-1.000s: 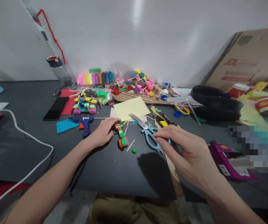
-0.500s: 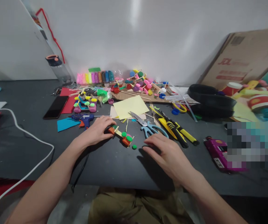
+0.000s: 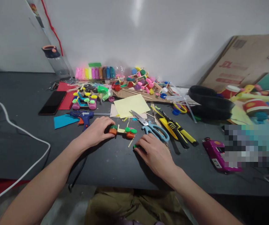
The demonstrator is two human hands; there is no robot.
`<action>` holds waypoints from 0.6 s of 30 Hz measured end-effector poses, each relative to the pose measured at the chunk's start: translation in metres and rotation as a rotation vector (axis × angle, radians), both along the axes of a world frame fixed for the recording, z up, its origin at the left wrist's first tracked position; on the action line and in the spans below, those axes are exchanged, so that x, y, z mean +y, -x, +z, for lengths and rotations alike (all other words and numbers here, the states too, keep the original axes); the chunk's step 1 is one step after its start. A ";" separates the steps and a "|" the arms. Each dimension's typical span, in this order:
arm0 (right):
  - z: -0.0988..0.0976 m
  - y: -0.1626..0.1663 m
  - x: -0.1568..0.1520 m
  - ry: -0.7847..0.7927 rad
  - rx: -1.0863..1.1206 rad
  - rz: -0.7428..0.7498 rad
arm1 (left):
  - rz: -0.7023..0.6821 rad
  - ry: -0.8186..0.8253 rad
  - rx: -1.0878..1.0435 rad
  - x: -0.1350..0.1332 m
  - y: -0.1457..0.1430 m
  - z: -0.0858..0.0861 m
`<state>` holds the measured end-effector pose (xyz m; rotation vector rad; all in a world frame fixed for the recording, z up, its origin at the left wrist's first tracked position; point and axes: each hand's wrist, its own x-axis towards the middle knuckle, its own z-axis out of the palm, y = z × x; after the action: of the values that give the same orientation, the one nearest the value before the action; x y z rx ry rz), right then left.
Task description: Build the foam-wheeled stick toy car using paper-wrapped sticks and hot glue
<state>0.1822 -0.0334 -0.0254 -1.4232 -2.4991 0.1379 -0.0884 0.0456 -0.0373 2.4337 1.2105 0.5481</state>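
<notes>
My left hand (image 3: 99,130) grips the left end of a small craft model (image 3: 122,131) made of a pale stick with orange blocks and green and pink discs. The model lies low over the dark table. Right of it, my right hand (image 3: 152,153) pinches a small green disc (image 3: 134,146) between thumb and fingertips at the tabletop. A thin pale stick (image 3: 131,142) lies between the two. Just beyond my right hand are blue-handled scissors (image 3: 152,128), blades pointing away to the left. A blue glue gun (image 3: 84,117) lies behind my left hand.
Yellow paper (image 3: 132,105) lies ahead of my hands. Yellow-black cutters (image 3: 176,129) and a purple device (image 3: 219,156) are at right. A phone (image 3: 53,103), water bottle (image 3: 57,64) and white cable (image 3: 26,128) are at left. Clay packs (image 3: 94,73) and a cardboard box (image 3: 247,62) stand behind.
My right hand has moved left and closed on the green disc that lay on the table. The model in my left hand has turned to lie more level across my view.
</notes>
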 end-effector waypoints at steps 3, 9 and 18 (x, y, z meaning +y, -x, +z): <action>0.005 -0.005 -0.006 0.007 0.082 0.013 | 0.016 -0.068 -0.061 -0.001 0.001 0.005; 0.008 -0.013 -0.021 0.022 0.292 -0.042 | 0.165 -0.335 -0.275 -0.003 0.006 0.019; 0.009 -0.012 -0.039 0.039 0.470 -0.014 | 0.089 -0.534 -0.257 -0.019 -0.011 0.039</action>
<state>0.1939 -0.0723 -0.0159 -1.2461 -2.1099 0.4627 -0.0775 0.0267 0.0014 2.6152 1.1780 1.3114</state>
